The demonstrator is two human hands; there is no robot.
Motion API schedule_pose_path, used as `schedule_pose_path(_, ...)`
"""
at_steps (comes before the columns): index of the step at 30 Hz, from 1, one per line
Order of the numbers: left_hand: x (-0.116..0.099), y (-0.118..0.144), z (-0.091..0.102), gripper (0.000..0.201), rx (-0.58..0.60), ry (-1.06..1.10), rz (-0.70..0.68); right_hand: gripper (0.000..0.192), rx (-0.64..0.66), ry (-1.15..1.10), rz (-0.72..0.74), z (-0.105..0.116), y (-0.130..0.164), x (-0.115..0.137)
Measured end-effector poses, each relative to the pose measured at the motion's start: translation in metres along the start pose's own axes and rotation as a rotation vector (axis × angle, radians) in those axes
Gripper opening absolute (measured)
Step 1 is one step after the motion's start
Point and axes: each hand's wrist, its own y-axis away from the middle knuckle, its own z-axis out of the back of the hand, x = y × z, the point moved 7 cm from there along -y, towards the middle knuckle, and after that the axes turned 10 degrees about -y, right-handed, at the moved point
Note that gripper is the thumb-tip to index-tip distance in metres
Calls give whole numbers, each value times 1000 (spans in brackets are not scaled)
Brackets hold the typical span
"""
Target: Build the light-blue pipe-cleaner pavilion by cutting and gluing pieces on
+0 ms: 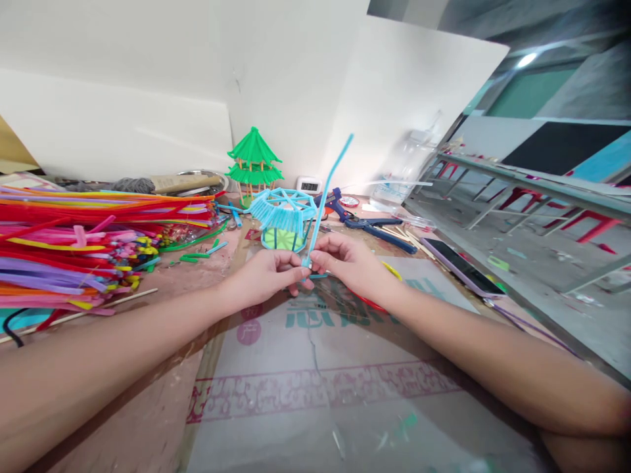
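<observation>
While the lower end of a blue pipe cleaner point(328, 190) is pinched by the fingertips of the left hand point(276, 272) and right hand point(345, 259), its free length is pointed toward one o'clock. Just beyond, at eleven, a blue model point(279, 217) is set. Pipe-cleaner bundles point(59, 269) are spread at nine, pliers point(389, 239) laid at two, a phone point(463, 266) at three.

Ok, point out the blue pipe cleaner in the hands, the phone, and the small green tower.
Blue pipe cleaner point(324, 200): head view, on the middle of its raised length.
Phone point(462, 266): head view, on its dark screen.
Small green tower point(255, 173): head view, on its lower roof.
</observation>
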Motion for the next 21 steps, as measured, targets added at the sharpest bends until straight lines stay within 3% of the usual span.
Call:
schedule_pose_path(4, 0, 1, -1, 22, 9, 8, -3, 20, 156, 245, 3, 12, 2, 18)
schedule_pose_path(7, 0, 2, -1, 23, 7, -9, -2, 22, 192, 457, -15, 29, 9, 26)
schedule_pose_path(12, 2, 0, -1, 23, 4, -25, 16, 30, 244, 773, -66, 61, 28, 18)
schedule_pose_path(15, 2, 0, -1, 24, 5, -28, 16, 45, 353, 847, -78, 72, 39, 9)
schedule_pose_path(21, -1, 1, 0, 27, -6, -62, 36, 53, 384, 892, -49, 77, 49, 1)
